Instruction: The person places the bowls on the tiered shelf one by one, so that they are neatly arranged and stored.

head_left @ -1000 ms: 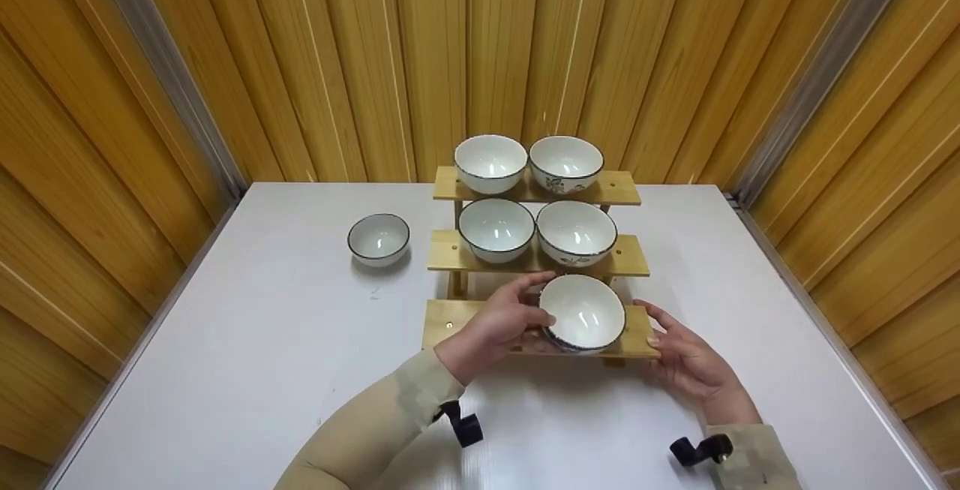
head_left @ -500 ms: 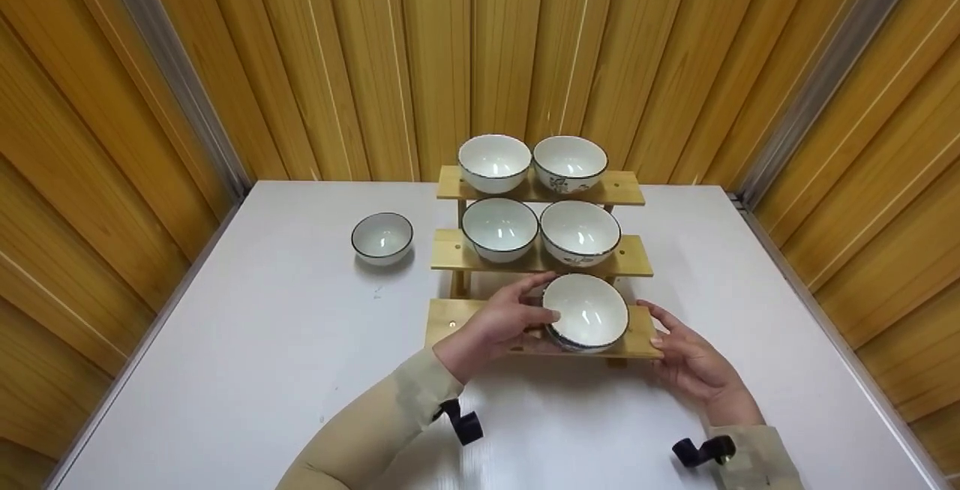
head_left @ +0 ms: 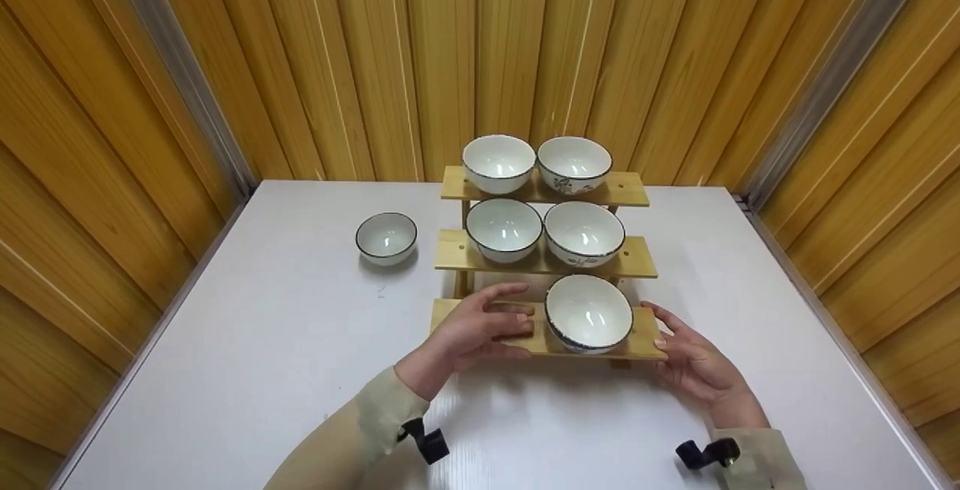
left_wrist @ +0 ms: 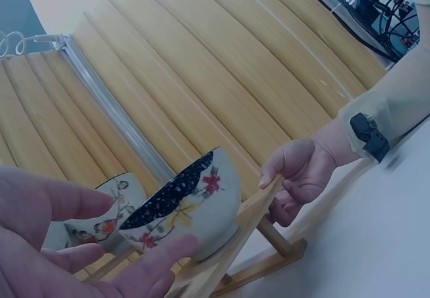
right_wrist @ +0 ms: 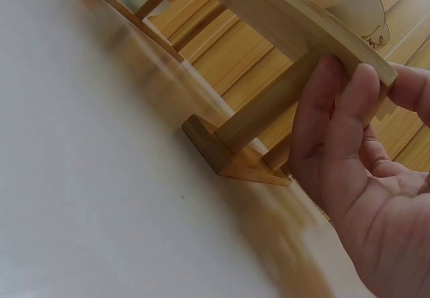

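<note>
A white bowl (head_left: 589, 314) with a dark rim sits on the lowest step of a three-tier wooden rack (head_left: 480, 340), toward its right end. In the left wrist view this bowl (left_wrist: 195, 207) shows a dark blue band and painted flowers. My left hand (head_left: 480, 329) is just left of the bowl, fingers loosely spread and apart from it, over the lowest step. At the step's right end my right hand (head_left: 694, 362) grips the board's edge; in the right wrist view the fingers (right_wrist: 346, 110) curl under the wooden board (right_wrist: 302, 23).
Two bowls stand on the middle step, among them a flowered bowl (head_left: 585, 235); two more, including a plain-looking bowl (head_left: 499, 165), stand on the top step. A smaller bowl (head_left: 386, 238) sits on the white table (head_left: 300, 310) left of the rack. Wood-patterned walls enclose the table.
My left hand has let go of the bowl on the lowest step and drawn back to the left. The right hand keeps its grip on the board's end.
</note>
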Available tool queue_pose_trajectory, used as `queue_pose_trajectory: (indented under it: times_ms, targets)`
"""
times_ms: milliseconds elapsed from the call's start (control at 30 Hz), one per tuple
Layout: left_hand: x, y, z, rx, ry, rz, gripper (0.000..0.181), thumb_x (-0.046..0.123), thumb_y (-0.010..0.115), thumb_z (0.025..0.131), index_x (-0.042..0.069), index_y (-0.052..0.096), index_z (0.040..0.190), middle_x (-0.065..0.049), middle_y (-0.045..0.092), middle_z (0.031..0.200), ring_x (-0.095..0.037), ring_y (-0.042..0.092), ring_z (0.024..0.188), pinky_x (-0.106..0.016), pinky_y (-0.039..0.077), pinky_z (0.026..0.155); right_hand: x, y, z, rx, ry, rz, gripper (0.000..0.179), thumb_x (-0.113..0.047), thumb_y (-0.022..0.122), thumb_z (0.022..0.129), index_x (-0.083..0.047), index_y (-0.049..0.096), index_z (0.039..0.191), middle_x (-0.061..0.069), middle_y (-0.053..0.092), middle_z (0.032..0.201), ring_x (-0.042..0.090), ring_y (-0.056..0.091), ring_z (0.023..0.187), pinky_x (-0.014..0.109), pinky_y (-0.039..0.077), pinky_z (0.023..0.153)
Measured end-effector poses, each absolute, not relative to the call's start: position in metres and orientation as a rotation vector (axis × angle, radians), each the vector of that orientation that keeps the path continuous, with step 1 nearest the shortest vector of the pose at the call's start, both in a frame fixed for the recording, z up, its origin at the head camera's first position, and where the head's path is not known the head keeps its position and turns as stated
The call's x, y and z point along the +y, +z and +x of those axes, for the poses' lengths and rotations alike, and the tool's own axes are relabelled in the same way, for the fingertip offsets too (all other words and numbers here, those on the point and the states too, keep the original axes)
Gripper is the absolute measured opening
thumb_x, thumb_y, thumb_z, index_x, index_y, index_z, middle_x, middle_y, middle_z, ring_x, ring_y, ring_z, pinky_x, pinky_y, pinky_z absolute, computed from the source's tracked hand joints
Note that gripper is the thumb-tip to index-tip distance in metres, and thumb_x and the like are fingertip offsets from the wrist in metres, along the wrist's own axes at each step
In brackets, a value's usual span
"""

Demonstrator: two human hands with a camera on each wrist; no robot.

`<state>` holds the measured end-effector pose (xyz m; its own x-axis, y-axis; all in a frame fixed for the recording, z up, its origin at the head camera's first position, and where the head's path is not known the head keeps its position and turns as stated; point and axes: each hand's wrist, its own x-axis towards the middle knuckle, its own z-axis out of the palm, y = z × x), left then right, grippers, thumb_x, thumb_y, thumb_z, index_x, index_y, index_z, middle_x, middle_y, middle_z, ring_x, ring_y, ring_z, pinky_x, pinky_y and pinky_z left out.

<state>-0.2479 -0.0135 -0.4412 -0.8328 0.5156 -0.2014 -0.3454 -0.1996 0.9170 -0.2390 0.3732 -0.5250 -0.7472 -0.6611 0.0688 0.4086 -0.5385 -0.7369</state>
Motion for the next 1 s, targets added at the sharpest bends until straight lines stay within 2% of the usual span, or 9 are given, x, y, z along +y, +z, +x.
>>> queue_pose_trajectory:
  times_ms: [133,267,500,667,833,1000]
  targets:
    - [-0.037,-0.441,-0.248,1.562,2.085,0.203,0.057,0.002,0.062,0.098,0.006,0.043,0.152,-0.024,0.056,0.142,-0.030,0.068,0.114,-0.048,0.065,0.091,0.374,-0.526,-0.239,0.964,-2.268,-0.470,0.065,0.011,0.013,0.105,-0.024,0.033,0.156,0.007,0.058,0.139,0.020,0.067,0.114,0.022,0.062,0.088]
    - [-0.066,-0.442,-0.253,1.622,2.161,0.167,0.051,0.006,0.061,0.100,0.002,0.044,0.149,-0.020,0.064,0.133,-0.028,0.072,0.109,-0.046,0.064,0.093,0.373,-0.526,-0.239,0.958,-2.266,-0.474,0.065,0.010,0.013,0.105,-0.024,0.034,0.156,0.007,0.058,0.139,0.019,0.068,0.113,0.022,0.061,0.085]
    - [-0.119,-0.452,-0.275,1.732,2.415,-0.127,0.040,0.005,0.061,0.101,-0.001,0.048,0.138,-0.011,0.070,0.117,-0.020,0.074,0.101,-0.039,0.066,0.086,0.375,-0.525,-0.239,0.949,-2.267,-0.480,0.066,0.011,0.012,0.105,-0.024,0.032,0.157,0.008,0.057,0.141,0.021,0.067,0.115,0.024,0.062,0.089]
    - [-0.149,-0.456,-0.290,1.796,2.485,-0.298,0.040,0.007,0.061,0.102,0.002,0.047,0.139,-0.003,0.071,0.110,-0.017,0.073,0.101,-0.035,0.067,0.083,0.375,-0.524,-0.238,0.978,-2.267,-0.459,0.065,0.010,0.013,0.105,-0.025,0.034,0.156,0.007,0.057,0.140,0.020,0.068,0.115,0.024,0.062,0.090]
    - [-0.167,-0.461,-0.311,1.899,2.464,-0.464,0.047,0.011,0.059,0.103,0.004,0.043,0.146,-0.012,0.062,0.128,-0.014,0.069,0.103,-0.031,0.066,0.084,0.375,-0.525,-0.238,0.979,-2.270,-0.444,0.066,0.010,0.014,0.105,-0.026,0.036,0.156,0.006,0.055,0.139,0.019,0.068,0.114,0.022,0.062,0.089]
    - [-0.178,-0.473,-0.336,2.031,2.408,-0.605,0.055,0.013,0.055,0.104,0.007,0.035,0.154,-0.017,0.052,0.140,-0.025,0.053,0.123,-0.027,0.064,0.083,0.374,-0.526,-0.239,0.983,-2.269,-0.432,0.067,0.010,0.016,0.105,-0.027,0.037,0.156,0.005,0.055,0.138,0.019,0.068,0.114,0.022,0.062,0.089]
